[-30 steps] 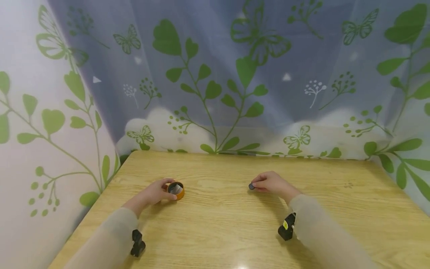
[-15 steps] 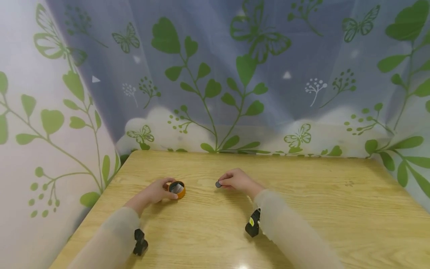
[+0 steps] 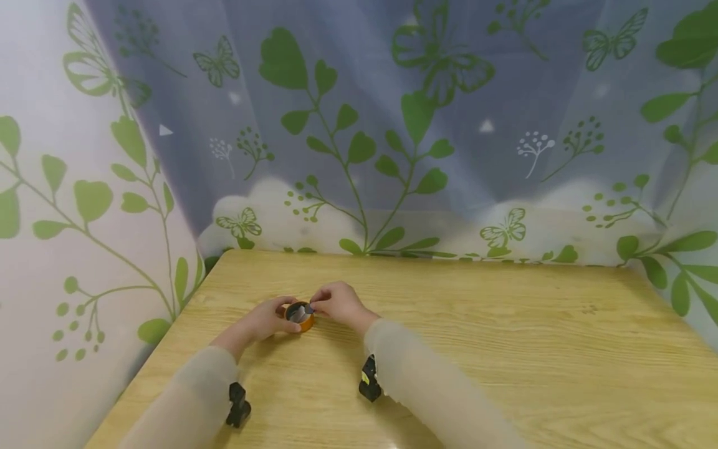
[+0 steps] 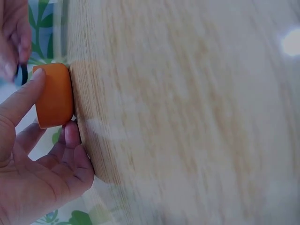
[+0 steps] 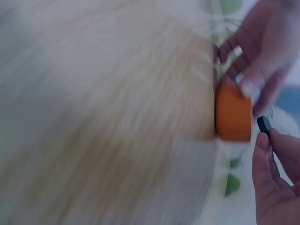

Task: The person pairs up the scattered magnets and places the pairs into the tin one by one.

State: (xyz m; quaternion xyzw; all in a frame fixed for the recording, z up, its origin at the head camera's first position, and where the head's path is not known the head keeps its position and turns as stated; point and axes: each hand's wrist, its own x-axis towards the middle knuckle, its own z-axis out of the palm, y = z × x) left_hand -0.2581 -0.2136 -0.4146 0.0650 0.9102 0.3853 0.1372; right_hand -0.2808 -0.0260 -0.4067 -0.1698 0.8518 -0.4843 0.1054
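Note:
My left hand (image 3: 261,321) holds a small round orange container (image 3: 307,325) on the table, thumb and fingers around its side. It has a dark inside with greyish, shiny contents that are too small to make out. My right hand (image 3: 339,304) pinches a small dark disc (image 3: 310,308) between thumb and fingertips, at the container's right rim. In the right wrist view the disc (image 5: 264,124) stands just off the open end of the orange container (image 5: 233,115). The left wrist view shows the orange wall (image 4: 55,98) under my left thumb, with the disc partly hidden by my right fingers.
Both hands work over a light wooden table (image 3: 477,349). A curtain (image 3: 465,162) with green leaves and butterflies hangs behind its far edge, with more patterned cloth at the left and right. A black wrist camera (image 3: 370,379) sits under each forearm.
My right hand has carried the dark disc leftward across the table to the container's rim. My left hand has stayed on the container with hardly any shift.

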